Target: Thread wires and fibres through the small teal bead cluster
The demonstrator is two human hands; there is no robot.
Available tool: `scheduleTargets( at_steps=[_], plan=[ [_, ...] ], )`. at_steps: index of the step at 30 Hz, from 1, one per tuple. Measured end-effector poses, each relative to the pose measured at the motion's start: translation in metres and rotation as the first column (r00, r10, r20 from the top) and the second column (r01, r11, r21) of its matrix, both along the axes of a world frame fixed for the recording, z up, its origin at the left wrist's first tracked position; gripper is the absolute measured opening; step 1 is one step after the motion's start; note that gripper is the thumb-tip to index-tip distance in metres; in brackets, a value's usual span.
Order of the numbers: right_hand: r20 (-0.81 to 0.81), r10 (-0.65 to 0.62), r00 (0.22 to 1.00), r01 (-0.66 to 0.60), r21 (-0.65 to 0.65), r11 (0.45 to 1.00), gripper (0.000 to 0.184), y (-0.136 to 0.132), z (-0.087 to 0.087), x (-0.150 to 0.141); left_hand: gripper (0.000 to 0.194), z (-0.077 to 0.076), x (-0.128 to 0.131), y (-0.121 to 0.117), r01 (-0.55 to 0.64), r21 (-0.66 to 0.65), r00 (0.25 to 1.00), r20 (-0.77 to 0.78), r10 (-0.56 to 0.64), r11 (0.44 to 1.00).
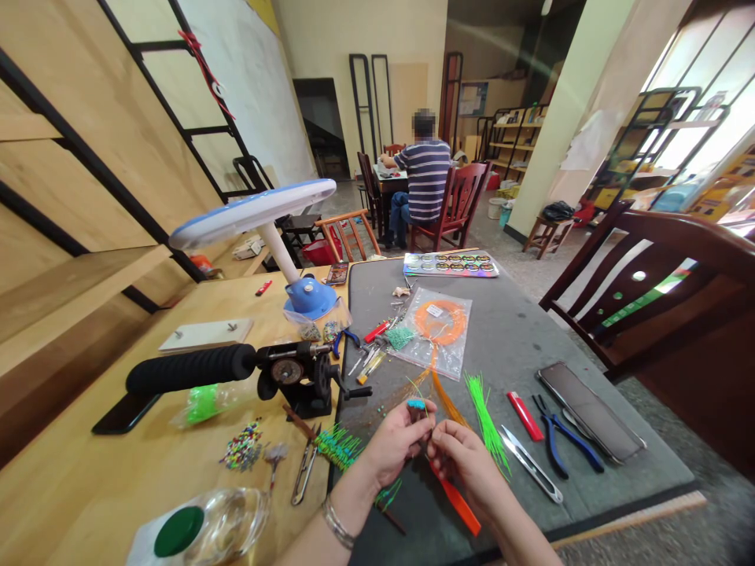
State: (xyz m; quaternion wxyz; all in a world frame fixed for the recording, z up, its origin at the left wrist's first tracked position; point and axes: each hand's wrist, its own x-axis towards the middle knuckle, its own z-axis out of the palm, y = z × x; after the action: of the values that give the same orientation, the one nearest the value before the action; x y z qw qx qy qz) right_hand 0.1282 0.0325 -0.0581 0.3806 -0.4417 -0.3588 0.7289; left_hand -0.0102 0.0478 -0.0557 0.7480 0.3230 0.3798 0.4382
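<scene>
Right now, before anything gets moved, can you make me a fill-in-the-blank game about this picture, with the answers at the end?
1. The ____ hand has a shiny bracelet at its wrist.
2. The pliers between the red lighter and the phone have ____ handles.
3. The coil in the clear bag is coloured ____.
4. The seated person wears a top patterned with ____.

Missing words: left; blue; orange; stripes.
</scene>
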Motion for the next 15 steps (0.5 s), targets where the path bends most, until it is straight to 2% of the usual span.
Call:
scheduleTargets(
  at_steps=[7, 11, 15],
  plan=[
    [-0.016, -0.004, 1.000, 0.004, -0.015, 1.000, 0.038, 0.0009, -0.0034, -0.0002, 0.028, 0.0029, 0.0004, -0.0015, -0.019, 0.154, 0.989, -0.141, 0.041, 0.988],
    [-0.029, 0.005, 1.000, -0.005, 0.000, 1.000, 0.039, 0.0024, -0.0015, 0.0002, 0.022, 0.0054, -0.0001, -0.0015, -0.064, 0.312, 0.972, -0.197, 0.130, 0.948],
    [0.032, 0.063, 0.998, -0.065, 0.063, 0.996, 0.042, 0.0053, 0.0027, 0.0022, 0.018, 0.0050, -0.0018, -0.0001, -0.075, 0.384, 0.954, -0.242, 0.178, 0.920]
  ],
)
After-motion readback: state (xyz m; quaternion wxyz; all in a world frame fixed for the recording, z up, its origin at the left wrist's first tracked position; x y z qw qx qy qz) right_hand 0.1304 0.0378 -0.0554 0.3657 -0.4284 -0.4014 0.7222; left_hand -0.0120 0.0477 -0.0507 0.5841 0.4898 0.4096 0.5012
